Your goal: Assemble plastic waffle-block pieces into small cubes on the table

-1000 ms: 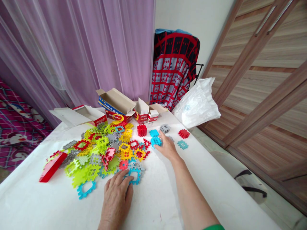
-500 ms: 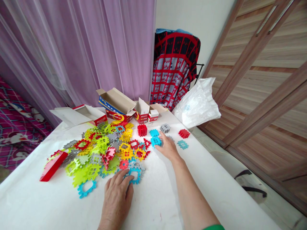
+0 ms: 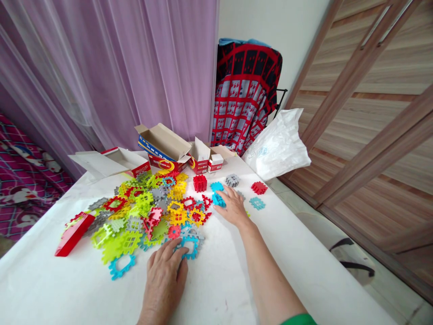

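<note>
1. Your right hand (image 3: 235,210) reaches over the white table (image 3: 216,282), thumb and fingers curved partly apart about the nearer blue stack (image 3: 218,199). The fingers are at its far and right side and the thumb is at its near side; you cannot tell from this view whether they grip it.
2. That stack lies right at your right fingertips, beyond your left hand (image 3: 166,273) and to its right, well apart from it.
3. Your left hand is palm down and loosely open, its fingertips on the left edge of a blue frame piece (image 3: 195,248) at the near edge of the mixed pile (image 3: 135,212). You have nothing clasped in it.
4. Just past the nearer blue stack is another blue piece (image 3: 216,186), with a red stack (image 3: 200,183) to the left and a gray stack (image 3: 232,180) to the right.
5. Right of your right hand, a red piece (image 3: 259,188) lies beyond a teal piece (image 3: 257,203), the two apart.
6. Farther left, a second blue frame (image 3: 113,271) lies at the pile's near side, well apart from your left hand.
</note>
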`<state>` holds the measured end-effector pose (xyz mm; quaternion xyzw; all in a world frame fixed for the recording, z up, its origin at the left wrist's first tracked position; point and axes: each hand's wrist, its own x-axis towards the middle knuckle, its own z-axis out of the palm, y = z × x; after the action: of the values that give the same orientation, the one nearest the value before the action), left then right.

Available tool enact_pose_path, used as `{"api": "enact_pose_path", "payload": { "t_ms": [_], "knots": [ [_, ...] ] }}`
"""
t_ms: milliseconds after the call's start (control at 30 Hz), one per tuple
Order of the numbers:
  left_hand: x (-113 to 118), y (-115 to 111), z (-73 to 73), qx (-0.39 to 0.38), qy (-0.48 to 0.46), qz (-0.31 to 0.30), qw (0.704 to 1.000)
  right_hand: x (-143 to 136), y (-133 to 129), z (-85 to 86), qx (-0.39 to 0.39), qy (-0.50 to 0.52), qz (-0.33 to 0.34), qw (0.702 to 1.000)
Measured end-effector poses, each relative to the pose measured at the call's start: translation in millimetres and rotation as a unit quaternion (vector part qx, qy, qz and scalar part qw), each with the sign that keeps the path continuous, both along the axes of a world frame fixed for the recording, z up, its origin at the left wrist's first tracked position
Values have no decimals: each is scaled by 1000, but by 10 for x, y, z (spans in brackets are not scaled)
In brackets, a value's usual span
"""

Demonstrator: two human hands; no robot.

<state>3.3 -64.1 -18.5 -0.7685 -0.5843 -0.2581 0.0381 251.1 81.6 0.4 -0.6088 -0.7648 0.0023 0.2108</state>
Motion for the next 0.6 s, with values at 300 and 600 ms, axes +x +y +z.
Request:
{"api": "enact_pose_path", "payload": {
  "t_ms": [300, 600],
  "knots": [
    [-18, 3, -27, 2, 3, -3, 1000, 10, 16, -24, 14, 10, -3, 1000],
    [-10, 1, -34, -5, 1, 2, 1000, 18, 6, 11, 23, 36, 8, 999]
  ]
}}
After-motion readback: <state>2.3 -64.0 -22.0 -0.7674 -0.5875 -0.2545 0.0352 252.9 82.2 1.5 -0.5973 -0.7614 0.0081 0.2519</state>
